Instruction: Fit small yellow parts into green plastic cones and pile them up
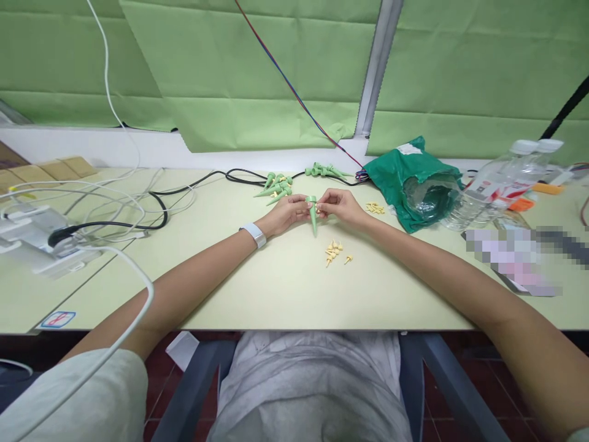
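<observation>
A green cone-shaped piece [313, 215] points down toward the table between my hands. My left hand [286, 213] has its fingers closed on the piece's left side. On the other side, my right hand [339, 205] pinches at the piece's edge, and a tiny yellowish bit shows at its fingertips. Small yellow pegs [333, 250] lie in a loose group just below my hands, with a single peg [348, 259] beside them. More yellow pegs [375, 208] are right of my right hand. Green cone pieces [277, 185] lie behind my left hand, and another green group [324, 170] sits farther back.
A green plastic bag [396, 178] and clear bottles [497, 181] stand at the right, near a pixelated flat item [515, 261]. White power strips [41, 239] and cables cover the left side. A black cable [239, 177] runs along the back of the table [276, 294].
</observation>
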